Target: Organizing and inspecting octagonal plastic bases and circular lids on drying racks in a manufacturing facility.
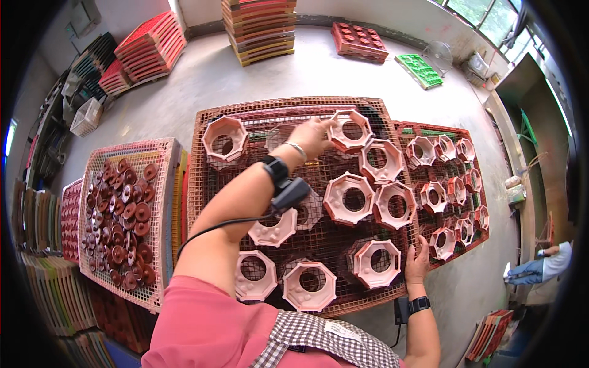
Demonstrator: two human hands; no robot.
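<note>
My left hand [311,138] reaches across a brown mesh tray [288,244], its fingers closed on the left rim of a pale pink octagonal piece [351,146] with a round hole in its middle. Several like pieces lie on the same tray, among them one at the far left [211,134] and one at the near edge [310,302]. Along the tray's right edge, near the front, my right hand [418,264] is closed on the rim. Part of the tray is hidden by my left arm.
To the right, a lower tray [437,228] bears more octagonal pieces. On the left, a pink mesh tray [156,153] holds many dark red lids. Stacked trays [261,30] stand at the back, with a green tray [419,69] on the floor. A person [540,267] is at the far right.
</note>
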